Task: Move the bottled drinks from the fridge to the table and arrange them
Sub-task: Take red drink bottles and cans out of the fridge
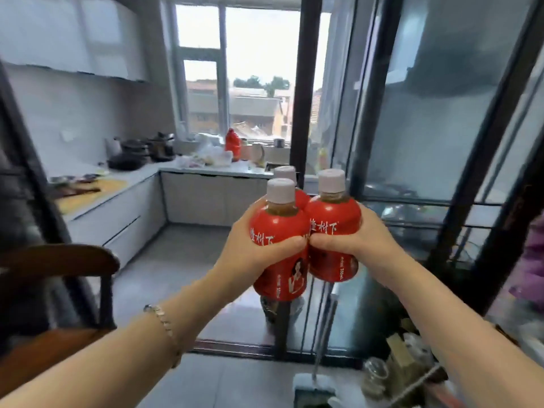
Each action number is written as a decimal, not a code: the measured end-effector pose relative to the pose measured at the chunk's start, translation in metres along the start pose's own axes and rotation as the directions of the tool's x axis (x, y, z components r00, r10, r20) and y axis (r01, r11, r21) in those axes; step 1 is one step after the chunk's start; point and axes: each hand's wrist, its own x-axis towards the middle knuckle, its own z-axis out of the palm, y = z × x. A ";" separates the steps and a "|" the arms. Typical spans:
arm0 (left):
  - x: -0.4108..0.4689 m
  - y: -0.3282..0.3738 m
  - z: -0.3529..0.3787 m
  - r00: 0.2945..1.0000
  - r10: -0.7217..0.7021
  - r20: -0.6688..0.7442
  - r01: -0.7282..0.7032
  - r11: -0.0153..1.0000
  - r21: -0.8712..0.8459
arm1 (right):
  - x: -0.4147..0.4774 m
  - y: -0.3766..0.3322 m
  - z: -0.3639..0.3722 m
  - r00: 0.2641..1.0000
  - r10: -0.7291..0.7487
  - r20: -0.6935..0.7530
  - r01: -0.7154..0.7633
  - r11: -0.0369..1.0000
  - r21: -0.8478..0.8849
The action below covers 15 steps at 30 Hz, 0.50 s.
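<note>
From my console I see three small plastic drink bottles, each with a red wrap label, a pale grey screw cap and amber liquid showing at the shoulder. They are bunched upright in mid-air in front of a black-framed glass sliding door (426, 113), above the grey tiled floor.

The left bottle (276, 225) carries large white Chinese characters. I read the last two as 树下, and the first is too curved away for me to be sure. Lower on its label there is a drawn portrait figure and small vertical print that is too blurred to read.

The right bottle (332, 219) touches it side by side. It shows part of the same white lettering at its left edge and "350mL" near its base.

The rear bottle (285, 172) sits tucked behind the pair, with only its cap and a sliver of red showing.

My left hand (250, 248) wraps round the left bottle, thumb laid across the front. My right hand (362, 240) wraps round the right bottle the same way. The two thumbs meet at the seam between the bottles. I cannot tell which hand bears the rear bottle.

A silver chain bracelet (164, 322) hangs on the left wrist.

Beyond the bottles, a white kitchen counter (141, 175) holds black pots (141, 148) and a large red jug (233, 142) under a bright window (259, 54). A dark wooden chair (59, 260) stands at the left.
</note>
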 end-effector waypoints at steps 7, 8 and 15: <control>-0.122 0.019 -0.208 0.938 -0.006 -0.347 0.076 0.979 0.188 | 0.025 0.004 0.249 0.947 0.007 0.321 -0.051 0.991 0.127; -0.139 0.024 -0.232 0.925 0.007 -0.379 0.078 0.975 0.209 | 0.026 0.003 0.281 0.929 0.000 0.370 -0.055 0.989 0.138; -0.238 0.048 -0.364 0.778 0.025 -0.628 0.202 0.936 0.288 | 0.025 -0.016 0.464 0.762 -0.057 0.644 -0.071 0.983 0.171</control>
